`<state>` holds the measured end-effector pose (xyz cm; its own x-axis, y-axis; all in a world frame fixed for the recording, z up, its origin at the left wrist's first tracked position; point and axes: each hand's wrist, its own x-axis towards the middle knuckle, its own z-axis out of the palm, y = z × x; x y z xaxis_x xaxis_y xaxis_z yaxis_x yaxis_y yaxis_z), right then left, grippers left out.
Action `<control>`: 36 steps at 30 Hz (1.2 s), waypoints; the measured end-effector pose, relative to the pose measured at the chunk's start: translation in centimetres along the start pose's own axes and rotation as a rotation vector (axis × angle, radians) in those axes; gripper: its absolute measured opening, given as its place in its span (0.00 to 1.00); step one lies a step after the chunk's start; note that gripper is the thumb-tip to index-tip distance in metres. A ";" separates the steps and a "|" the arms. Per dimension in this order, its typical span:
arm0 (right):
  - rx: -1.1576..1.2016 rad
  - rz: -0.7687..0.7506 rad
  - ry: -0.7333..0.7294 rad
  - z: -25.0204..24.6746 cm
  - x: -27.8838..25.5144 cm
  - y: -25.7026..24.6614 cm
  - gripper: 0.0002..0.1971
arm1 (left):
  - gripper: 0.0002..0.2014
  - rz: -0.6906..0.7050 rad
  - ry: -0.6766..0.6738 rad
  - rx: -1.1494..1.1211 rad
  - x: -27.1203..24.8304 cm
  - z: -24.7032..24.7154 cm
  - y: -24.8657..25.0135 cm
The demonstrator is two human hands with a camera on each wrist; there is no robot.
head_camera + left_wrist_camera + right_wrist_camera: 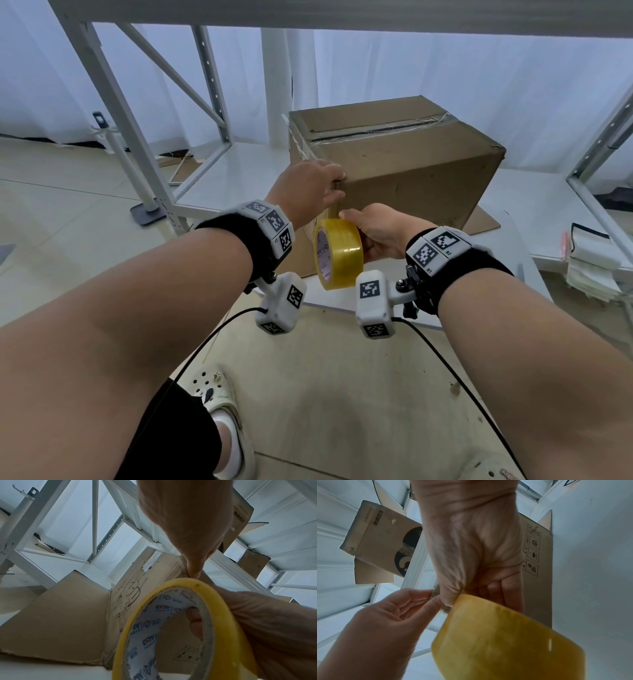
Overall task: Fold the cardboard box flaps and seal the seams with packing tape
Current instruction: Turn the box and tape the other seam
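A brown cardboard box [411, 171] stands on a white shelf board [239, 171] with its top flaps folded down. Clear tape lies along the top seam [376, 129]. My left hand [317, 188] is at the box's near left top corner and pinches the free end of the tape [434, 595] against the edge. A short strip of tape [334, 209] runs down from there to a yellow tape roll [339, 255]. My right hand [375, 231] grips that roll just below the corner, with a finger [194, 623] inside the core.
White metal shelving posts [113, 113] rise at the left and right, with a beam overhead. A bottom flap [486, 219] sticks out under the box at the right. Stacked papers [589, 263] lie at the far right. Other cardboard boxes [382, 545] sit on a higher shelf.
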<state>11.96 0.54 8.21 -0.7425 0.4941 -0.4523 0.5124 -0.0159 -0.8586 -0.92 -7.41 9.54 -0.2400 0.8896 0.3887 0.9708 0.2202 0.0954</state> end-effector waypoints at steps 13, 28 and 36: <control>-0.052 -0.010 0.021 0.0 0.4 0.2 0.17 | 0.15 0.049 0.019 0.048 0.1 0.6 -0.2; 0.036 -0.094 -0.138 -1.0 -0.7 2.4 0.09 | 0.18 0.111 -0.001 0.195 0.3 1.0 -0.1; 0.018 -0.040 -0.141 -1.2 -0.5 0.6 0.13 | 0.18 0.121 0.007 0.220 0.3 0.8 -0.1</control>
<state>13.19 1.35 8.22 -0.8158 0.3678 -0.4463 0.4747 -0.0150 -0.8800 -1.08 -6.86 8.87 -0.1216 0.9122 0.3912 0.9686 0.1951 -0.1539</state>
